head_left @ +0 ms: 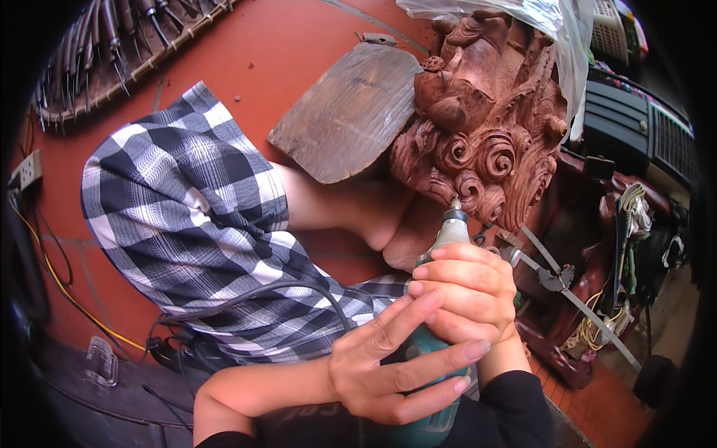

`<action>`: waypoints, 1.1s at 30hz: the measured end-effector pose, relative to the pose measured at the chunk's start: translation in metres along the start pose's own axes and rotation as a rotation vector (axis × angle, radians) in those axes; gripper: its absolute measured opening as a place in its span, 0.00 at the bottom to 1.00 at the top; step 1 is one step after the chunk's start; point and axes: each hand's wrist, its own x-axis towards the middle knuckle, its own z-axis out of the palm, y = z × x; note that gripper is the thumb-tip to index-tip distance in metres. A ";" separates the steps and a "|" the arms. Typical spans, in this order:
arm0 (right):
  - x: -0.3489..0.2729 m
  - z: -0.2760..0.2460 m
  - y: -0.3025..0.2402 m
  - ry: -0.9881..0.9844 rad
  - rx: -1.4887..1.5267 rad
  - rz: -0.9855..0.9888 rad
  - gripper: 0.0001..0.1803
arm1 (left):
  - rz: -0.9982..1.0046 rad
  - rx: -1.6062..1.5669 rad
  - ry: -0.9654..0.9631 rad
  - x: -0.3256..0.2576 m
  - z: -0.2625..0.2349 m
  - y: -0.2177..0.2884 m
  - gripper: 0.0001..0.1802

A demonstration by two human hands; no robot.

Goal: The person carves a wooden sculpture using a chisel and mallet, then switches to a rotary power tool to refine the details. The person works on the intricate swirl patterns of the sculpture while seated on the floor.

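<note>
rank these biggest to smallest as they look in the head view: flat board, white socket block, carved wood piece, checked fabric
1. Checked fabric
2. Carved wood piece
3. Flat board
4. White socket block

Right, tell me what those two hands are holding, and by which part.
A green die grinder: the right hand wraps it just behind its grey nose. The left hand lies across its rear body, fingers extended; its grip is unclear.

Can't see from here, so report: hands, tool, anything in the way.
Right hand gripping tool; left hand laid across it. Tip at carving. Cord loops off left, away from tip.
</note>
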 end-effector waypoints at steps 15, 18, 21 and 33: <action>0.004 0.002 0.000 -0.022 -0.039 -0.022 0.06 | 0.051 0.033 0.019 -0.007 0.002 -0.008 0.23; 0.002 0.004 -0.006 -0.013 -0.039 -0.018 0.05 | 0.048 -0.005 0.020 -0.011 0.001 -0.005 0.23; -0.001 0.003 -0.006 -0.018 -0.069 -0.010 0.05 | 0.044 -0.026 0.001 -0.012 -0.001 -0.006 0.24; 0.005 0.004 -0.003 -0.018 -0.064 0.012 0.06 | 0.011 -0.003 -0.012 -0.007 -0.006 -0.010 0.24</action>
